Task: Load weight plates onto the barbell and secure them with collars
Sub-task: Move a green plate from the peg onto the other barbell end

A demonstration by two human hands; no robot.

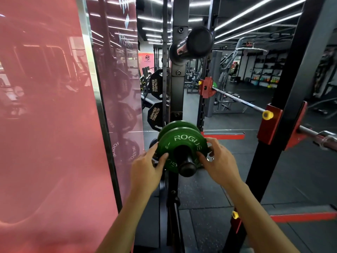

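A green ROGUE weight plate sits on a black storage peg of the rack, with a second green plate right behind it. My left hand grips the front plate's left edge, thumb on its face. My right hand grips its right edge the same way. The barbell lies across the red rack hooks at the right, its bare sleeve reaching the frame's right edge.
A black rack upright stands behind the plates, with an empty chrome peg overhead. Black Hammer Strength plates hang further back. A mirror wall fills the left. Another black upright rises at the right over rubber flooring.
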